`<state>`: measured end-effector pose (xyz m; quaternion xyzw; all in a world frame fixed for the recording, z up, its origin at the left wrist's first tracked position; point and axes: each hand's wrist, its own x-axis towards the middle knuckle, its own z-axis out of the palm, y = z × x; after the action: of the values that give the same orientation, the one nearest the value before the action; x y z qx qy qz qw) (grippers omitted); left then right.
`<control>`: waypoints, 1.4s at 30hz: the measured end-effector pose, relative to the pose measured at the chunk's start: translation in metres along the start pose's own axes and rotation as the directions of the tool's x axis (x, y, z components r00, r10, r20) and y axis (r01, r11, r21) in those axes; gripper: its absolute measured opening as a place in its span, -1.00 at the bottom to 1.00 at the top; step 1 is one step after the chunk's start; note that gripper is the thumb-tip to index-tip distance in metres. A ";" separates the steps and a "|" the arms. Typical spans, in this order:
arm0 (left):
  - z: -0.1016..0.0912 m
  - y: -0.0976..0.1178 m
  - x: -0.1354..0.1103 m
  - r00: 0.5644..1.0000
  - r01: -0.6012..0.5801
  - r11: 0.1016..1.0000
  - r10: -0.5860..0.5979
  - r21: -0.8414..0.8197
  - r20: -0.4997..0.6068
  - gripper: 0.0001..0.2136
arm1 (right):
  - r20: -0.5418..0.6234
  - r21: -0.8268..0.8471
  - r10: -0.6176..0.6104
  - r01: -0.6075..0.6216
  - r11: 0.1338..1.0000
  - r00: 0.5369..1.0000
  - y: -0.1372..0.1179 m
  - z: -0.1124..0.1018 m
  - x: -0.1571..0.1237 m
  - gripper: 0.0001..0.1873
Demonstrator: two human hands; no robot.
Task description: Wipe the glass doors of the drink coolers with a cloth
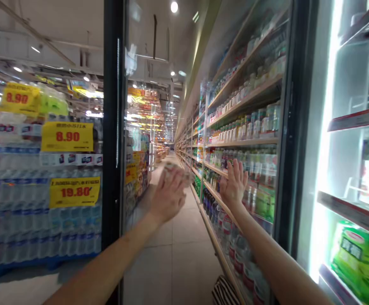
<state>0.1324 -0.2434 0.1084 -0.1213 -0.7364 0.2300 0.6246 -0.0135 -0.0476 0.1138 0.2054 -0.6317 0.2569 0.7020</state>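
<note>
A tall glass door (172,262) with a black frame stands in front of me. My left hand (169,195) is raised before the glass, its fingers over a crumpled, pale, patterned cloth (174,170). Motion blurs the hand and the cloth, so its exact edges are unclear. To the right, my right hand (234,184) is open with its fingers spread, palm toward the glass, and holds nothing. Both hands look to be against or very near the pane.
On the right is a lit cooler with shelves, bottles and a green packet (356,258). At left, stacked water bottles (45,220) carry yellow price signs (75,192). Long shelves of drinks (244,123) and an aisle show in the glass. A striped cloth item (224,292) appears low down.
</note>
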 end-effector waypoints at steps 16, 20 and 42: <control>0.006 0.005 0.031 0.960 -0.273 0.960 0.276 -0.055 0.046 -0.56 | -0.020 0.009 -0.017 0.017 1.000 1.000 0.004 0.001 -0.001 -0.42; 0.000 -0.015 0.042 0.986 -0.166 0.986 0.166 -0.027 0.017 -0.55 | -0.038 0.007 -0.021 0.021 1.000 0.999 0.003 0.001 -0.001 -0.45; -0.015 -0.031 0.003 0.992 -0.127 0.992 0.127 0.008 0.010 -0.56 | -0.051 0.034 -0.012 0.014 0.999 0.999 0.001 0.000 -0.001 -0.44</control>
<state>0.1493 -0.2658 0.1279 -0.1642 -0.7290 0.2730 0.6058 -0.0145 -0.0472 0.1130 0.2148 -0.6077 0.2682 0.7159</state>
